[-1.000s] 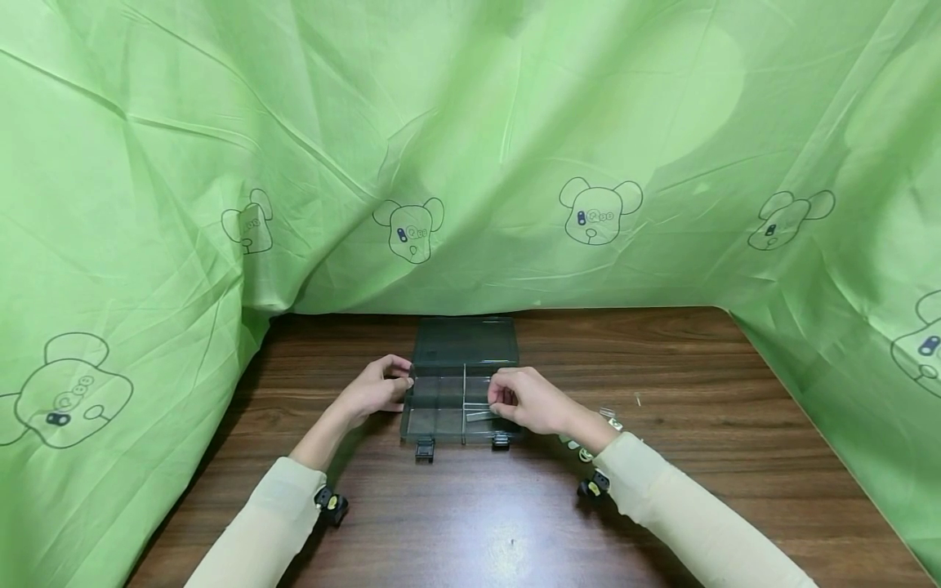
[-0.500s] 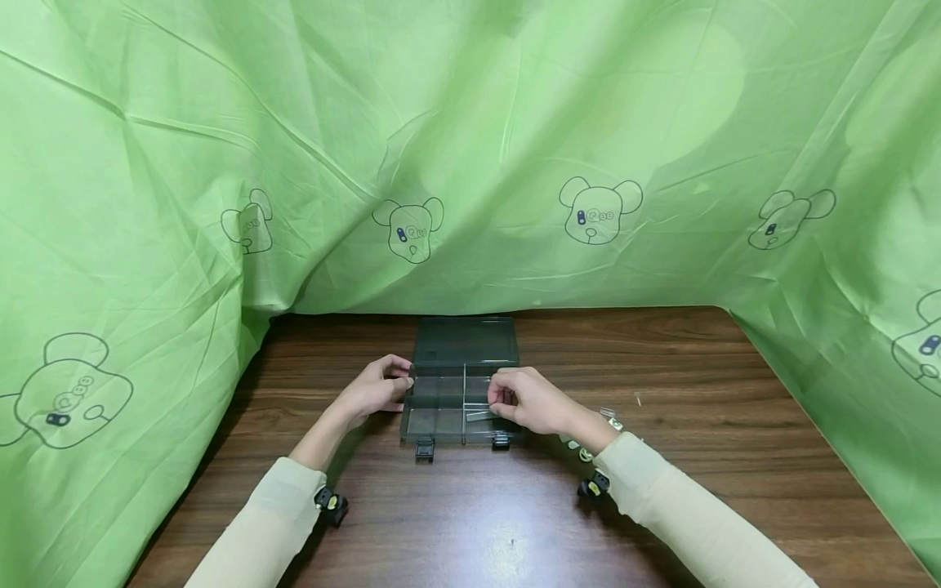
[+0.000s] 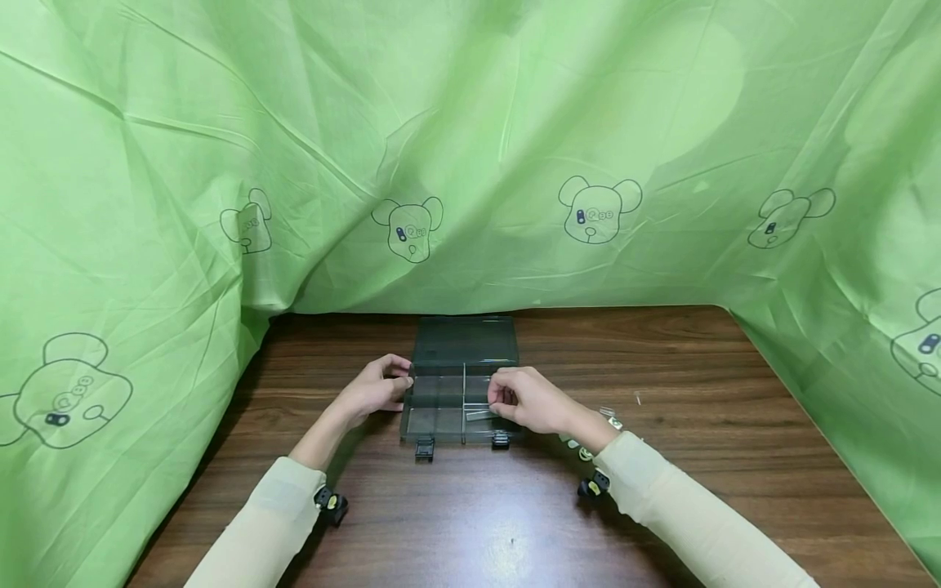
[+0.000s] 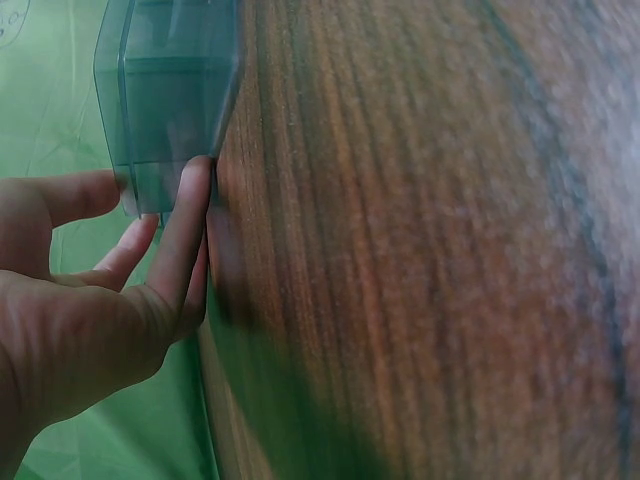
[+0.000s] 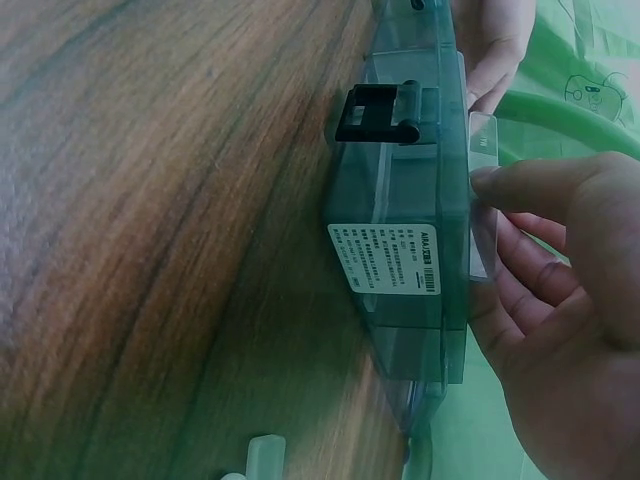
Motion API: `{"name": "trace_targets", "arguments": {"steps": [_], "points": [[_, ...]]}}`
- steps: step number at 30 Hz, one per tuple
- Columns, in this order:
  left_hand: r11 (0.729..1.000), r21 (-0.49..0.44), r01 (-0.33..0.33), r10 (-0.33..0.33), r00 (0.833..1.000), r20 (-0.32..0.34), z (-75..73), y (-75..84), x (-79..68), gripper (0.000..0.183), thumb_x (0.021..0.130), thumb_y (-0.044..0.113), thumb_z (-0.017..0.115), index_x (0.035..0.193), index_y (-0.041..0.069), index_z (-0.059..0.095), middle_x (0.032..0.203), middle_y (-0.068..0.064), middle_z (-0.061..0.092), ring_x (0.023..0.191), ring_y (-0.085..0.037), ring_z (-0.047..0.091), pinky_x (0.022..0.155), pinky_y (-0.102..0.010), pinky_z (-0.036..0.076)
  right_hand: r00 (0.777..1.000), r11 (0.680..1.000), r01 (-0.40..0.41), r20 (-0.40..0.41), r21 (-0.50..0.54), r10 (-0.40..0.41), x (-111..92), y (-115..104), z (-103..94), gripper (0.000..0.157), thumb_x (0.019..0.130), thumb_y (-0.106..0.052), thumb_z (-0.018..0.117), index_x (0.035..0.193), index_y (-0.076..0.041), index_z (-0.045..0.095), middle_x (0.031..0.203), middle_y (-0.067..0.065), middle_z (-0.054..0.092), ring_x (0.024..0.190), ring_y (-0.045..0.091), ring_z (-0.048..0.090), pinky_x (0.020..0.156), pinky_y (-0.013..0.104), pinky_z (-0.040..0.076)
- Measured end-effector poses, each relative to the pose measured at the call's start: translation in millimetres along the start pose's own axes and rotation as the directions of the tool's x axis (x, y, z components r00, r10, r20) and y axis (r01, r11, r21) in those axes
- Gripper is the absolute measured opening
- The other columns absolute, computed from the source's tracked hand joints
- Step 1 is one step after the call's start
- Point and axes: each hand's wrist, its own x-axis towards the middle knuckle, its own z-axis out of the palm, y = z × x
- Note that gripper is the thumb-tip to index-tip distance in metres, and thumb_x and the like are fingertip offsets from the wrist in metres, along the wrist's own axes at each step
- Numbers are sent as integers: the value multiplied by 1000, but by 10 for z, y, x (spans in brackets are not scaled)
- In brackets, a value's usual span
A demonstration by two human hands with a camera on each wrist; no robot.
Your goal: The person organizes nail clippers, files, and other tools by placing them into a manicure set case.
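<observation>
1. Still, the green cloth (image 3: 470, 106) and the wooden table (image 3: 412, 523) looked just as they had half a second before
2. On that table, the dark clear box (image 3: 434, 423) stood open in its same place, lid (image 3: 466, 341) laid back
3. The right hand (image 3: 532, 400) showed no noticeable shift: its thumb and fingers pinched a clear plate (image 5: 483, 150) over the box's right half
4. The left hand (image 3: 373, 388) likewise kept its spot, fingers parted and fairly straight, tips touching the box's left end
5. The clear plate rose above the rim; whether its lower edge touched the box could not be told
6. Small pieces (image 3: 585, 454) lay right of the box, unmoved
</observation>
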Motion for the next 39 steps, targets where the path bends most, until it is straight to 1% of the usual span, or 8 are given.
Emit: {"name": "trace_targets", "arguments": {"steps": [7,10,14,18,21,30,34,39], "points": [[1000,-4,-1,1,1000,-5,-2,-7,7,40,100,10,57,136,1,44,129,-19,44,108,-34,57,76,-41,60,1000,1000,-1,-4,9,1,0,-10,-4,15,88,-8,74,86,-18,62,83,-11,58,73,6,57,64,23,53],[1000,-5,2,-2,1000,-5,-4,-13,15,40,100,10,58,136,1,44,129,-19,44,108,-34,57,76,-41,60,1000,999,-1,-1,33,1,-6,-19,-23,13,88,-8,74,87,-15,63,84,-9,59,75,9,59,66,27,55],[1000,-4,2,-2,1000,-5,-8,-22,25,40,100,11,58,136,2,44,129,-19,44,107,-33,58,76,-41,60,1000,999,-1,-7,42,1,-27,-10,-95,10,88,-7,73,89,-13,65,86,-6,61,77,12,61,67,30,56],[1000,-2,1,-1,1000,-8,-9,-29,29,39,100,11,58,136,2,44,129,-19,44,107,-33,58,76,-41,60,999,999,-15,-41,34,17,-73,35,-205,11,88,-8,74,89,-15,66,85,-8,61,76,11,60,67,27,55],[1000,-1,0,0,1000,-9,-8,-35,30,39,100,11,58,136,2,44,129,-19,45,107,-32,58,76,-41,60,997,999,-33,-63,33,35,-135,90,-297,11,87,-9,75,88,-16,67,84,-10,61,76,8,60,66,25,55],[1000,1,6,-6,1000,-5,-16,-51,35,41,100,12,58,136,2,44,130,-19,44,106,-32,58,77,-41,60,992,995,-95,-84,14,96,-398,279,-566,12,85,-7,77,88,-15,68,83,-10,62,76,8,60,67,27,54],[1000,2,7,-7,1000,-2,-17,-52,37,41,100,12,58,137,2,43,130,-19,44,106,-32,58,78,-41,60,990,995,-104,-91,8,104,-519,365,-636,12,85,-6,77,89,-13,68,83,-8,63,76,9,60,67,28,55],[1000,-3,3,-3,1000,-9,-2,-40,30,40,100,11,57,137,1,43,129,-19,45,106,-32,59,77,-41,60,989,993,-117,-93,-12,116,-665,464,-668,14,84,-6,78,88,-14,68,83,-9,63,75,8,60,66,26,54]]}}
